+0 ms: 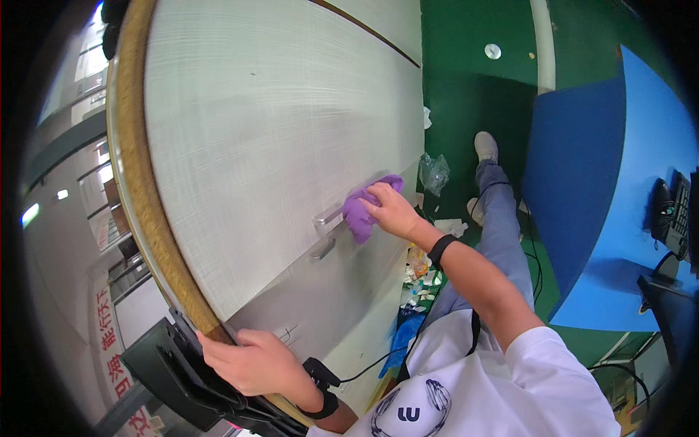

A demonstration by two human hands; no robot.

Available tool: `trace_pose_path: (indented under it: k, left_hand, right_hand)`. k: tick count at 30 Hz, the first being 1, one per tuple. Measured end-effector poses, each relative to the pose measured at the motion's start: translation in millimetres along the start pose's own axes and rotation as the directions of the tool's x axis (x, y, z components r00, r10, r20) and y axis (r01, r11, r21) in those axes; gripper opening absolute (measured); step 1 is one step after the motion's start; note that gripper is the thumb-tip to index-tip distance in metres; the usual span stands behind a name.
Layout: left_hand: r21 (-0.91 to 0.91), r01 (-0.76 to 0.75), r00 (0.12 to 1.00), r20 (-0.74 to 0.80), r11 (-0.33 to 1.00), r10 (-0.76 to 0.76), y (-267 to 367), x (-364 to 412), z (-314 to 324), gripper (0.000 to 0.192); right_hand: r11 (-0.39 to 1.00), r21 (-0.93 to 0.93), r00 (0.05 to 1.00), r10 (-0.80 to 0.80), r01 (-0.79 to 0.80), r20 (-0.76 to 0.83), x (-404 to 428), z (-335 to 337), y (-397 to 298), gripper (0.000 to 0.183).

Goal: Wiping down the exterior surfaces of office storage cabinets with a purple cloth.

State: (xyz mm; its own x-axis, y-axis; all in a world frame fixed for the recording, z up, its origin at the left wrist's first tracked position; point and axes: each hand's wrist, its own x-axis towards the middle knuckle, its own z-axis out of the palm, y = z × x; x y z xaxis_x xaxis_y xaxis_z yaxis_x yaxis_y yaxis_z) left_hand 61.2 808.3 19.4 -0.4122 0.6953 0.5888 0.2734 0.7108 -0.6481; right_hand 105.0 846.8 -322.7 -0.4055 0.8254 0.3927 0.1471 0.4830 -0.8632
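My right hand (390, 210) presses a bunched purple cloth (360, 218) against a pale cabinet door (262, 142). The cloth covers one end of a metal bar handle (327, 214). A second handle (323, 249) sits on the neighbouring door (306, 306), across the seam. My left hand (256, 360) grips the cabinet's brown top edge (144, 164) near a dark folder-like object (175, 377), fingers over the edge and thumb on the door side. Black bands circle both wrists.
Litter (420, 278) and a clear plastic bag (434, 173) lie on the green floor (475, 33) along the cabinet's base. At right stands a blue desk (600, 191) bearing a keyboard (677, 213) and a mouse (661, 196). Black cables (538, 273) hang near my legs.
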Motion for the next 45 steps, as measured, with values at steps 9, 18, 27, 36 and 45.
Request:
trace_pose_path:
  k: [9, 18, 27, 36, 45]
  left_hand:
    - [0.104, -0.016, 1.0, -0.011, 0.994, 0.017, -1, 2, 1, 0.037]
    - [0.148, 0.023, 0.997, -0.077, 0.989, -0.012, -10, 9, 8, 0.034]
    - [0.126, -0.077, 0.979, -0.18, 0.989, 0.099, -9, 4, 19, 0.025]
    - [0.158, -0.002, 0.978, -0.206, 0.987, 0.035, 5, 7, 17, 0.025]
    - [0.101, 0.049, 0.989, -0.146, 0.994, -0.034, 27, 3, 6, 0.022]
  right_hand:
    - [0.648, 0.39, 0.731, 0.674, -0.654, 0.106, -14, 2, 49, 0.04]
    - [0.756, 0.497, 0.827, 0.548, -0.425, -0.126, 24, 12, -36, 0.052]
    - [0.676, 0.355, 0.647, 0.732, -0.646, -0.214, -6, 48, 49, 0.05]
    - [0.493, 0.227, 0.479, 0.87, -0.84, -0.114, -6, 55, 70, 0.045]
    - [0.66, 0.386, 0.668, 0.732, -0.644, -0.137, 29, 22, 22, 0.057]
